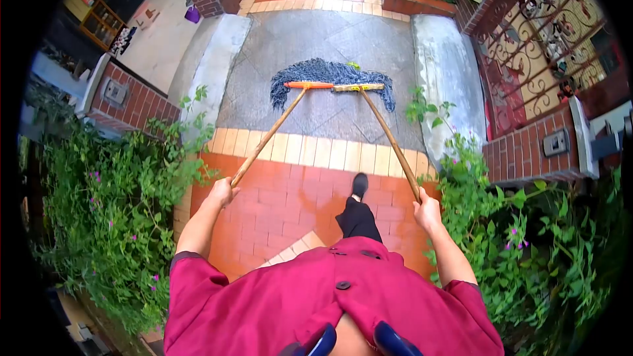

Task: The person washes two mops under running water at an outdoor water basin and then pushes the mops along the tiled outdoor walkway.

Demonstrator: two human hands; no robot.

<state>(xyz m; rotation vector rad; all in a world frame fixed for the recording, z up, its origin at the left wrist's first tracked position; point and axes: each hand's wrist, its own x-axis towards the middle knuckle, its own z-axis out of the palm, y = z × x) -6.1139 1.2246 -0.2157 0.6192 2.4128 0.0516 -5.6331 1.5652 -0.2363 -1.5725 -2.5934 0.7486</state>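
My left hand [225,193] is wrapped round the wooden handle of a mop with an orange head bar [308,84]. My right hand [426,209] grips the wooden handle of a second mop, whose head bar [358,88] is pale with yellow parts. The two bars lie nearly end to end, and the handles spread apart toward me. Dark blue-grey mop strands [315,71] fan out beyond the bars on the wet grey paving [277,46]. Where one mop's strands end and the other's begin, I cannot tell.
Leafy plants with pink flowers flank the path at left [112,204] and right [527,237]. Brick pillars [142,95] and an ornate metal gate [521,53] stand beyond. Wet red tiles [264,211] lie underfoot, beside a black shoe [360,184]. A purple bucket [192,14] is at upper left.
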